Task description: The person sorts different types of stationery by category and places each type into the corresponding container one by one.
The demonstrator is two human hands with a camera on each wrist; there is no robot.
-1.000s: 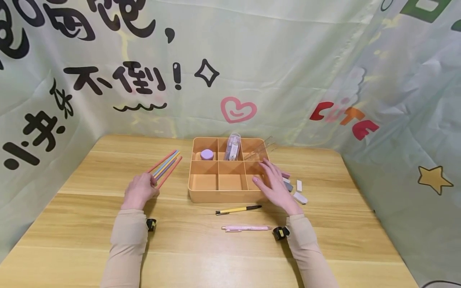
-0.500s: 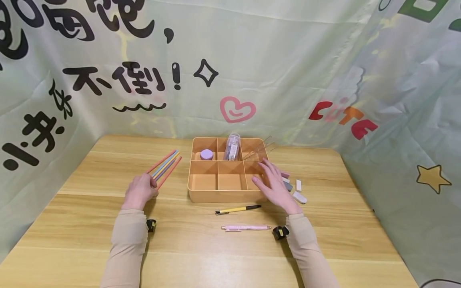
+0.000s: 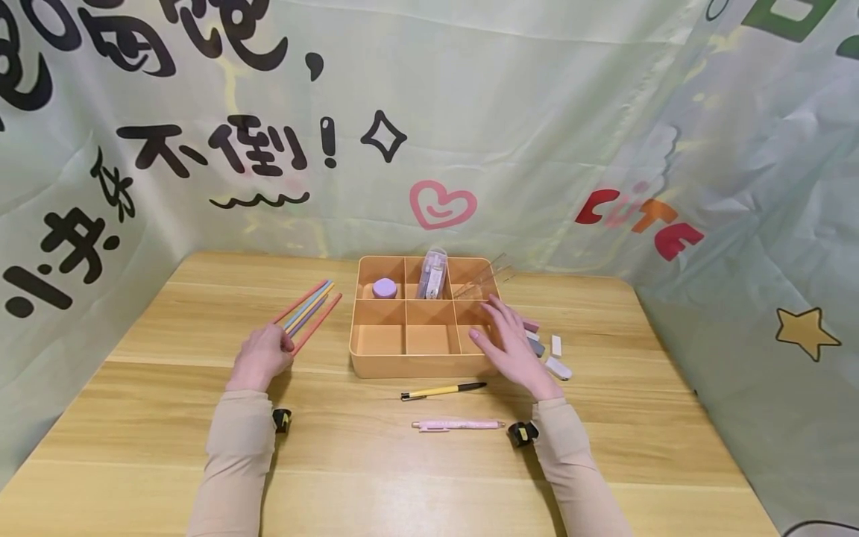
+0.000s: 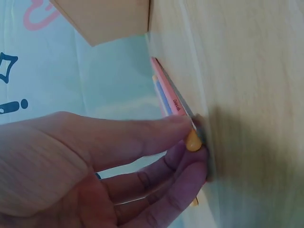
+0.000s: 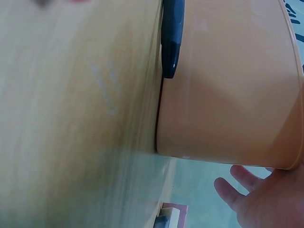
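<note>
Head cam first: the left hand [image 3: 262, 356] is reaching forward, palm down, and pinching the near ends of a fan of slim, straight sticks in coral, blue, yellow and purple [image 3: 311, 309], which are lying left of the box. The right hand [image 3: 513, 350] is hanging over the right side of a shallow orange plastic organizer with six compartments [image 3: 416, 366], fingers loosely spread, gripping nothing. In the organizer's far row, a round purple lid [image 3: 385, 289] is sitting left, a translucent lilac case [image 3: 433, 274] is leaning in the middle, and thin clear rods [image 3: 479, 277] are sticking out of the right one. A yellow-and-black pen [image 3: 443, 391] and a pink pen [image 3: 458, 425] are lying on the near side.

Left wrist cam: thumb and fingertips are pressing together around a rounded orange end; can't tell which stick it belongs to. A coral one is pointing away.

Right wrist cam: the relaxed fingers are showing beyond the organizer's corner, near small blocky erasers [image 5: 172, 216].
</note>
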